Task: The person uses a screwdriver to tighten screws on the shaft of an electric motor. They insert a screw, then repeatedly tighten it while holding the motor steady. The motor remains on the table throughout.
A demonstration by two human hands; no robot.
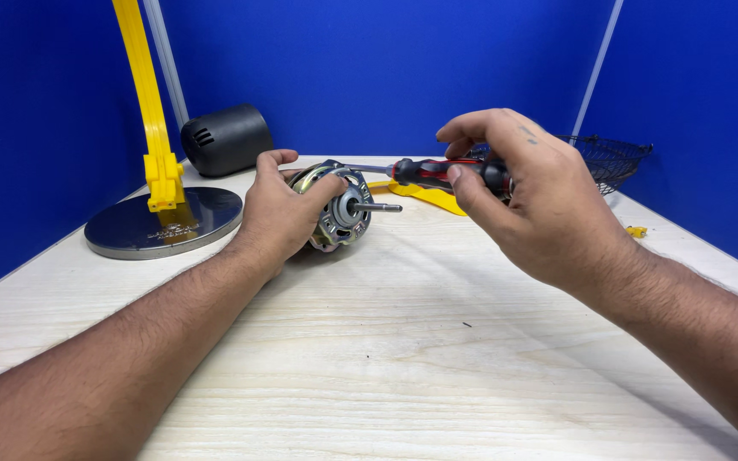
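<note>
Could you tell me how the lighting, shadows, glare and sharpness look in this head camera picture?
Head view: even, bright light; soft shadows lie under the left hand and motor on the wooden table; the round metal base shows a mirror-like sheen reflecting the yellow upright; the right hand and screwdriver are fairly sharp; the table edges spread apart towards the frame's bottom, as with a wide lens.

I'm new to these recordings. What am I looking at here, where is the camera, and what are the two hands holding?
There is no machine here: a person works with bare hands, filmed by a camera worn on the head and looking down. The left hand grips a small metal electric motor resting on the pale wooden table, its shaft pointing right. The right hand holds a red and black screwdriver whose tip reaches the motor's top. Around them lie a round metal base with a yellow upright, a black cylinder cover, a yellow plastic piece and a wire basket.
</note>
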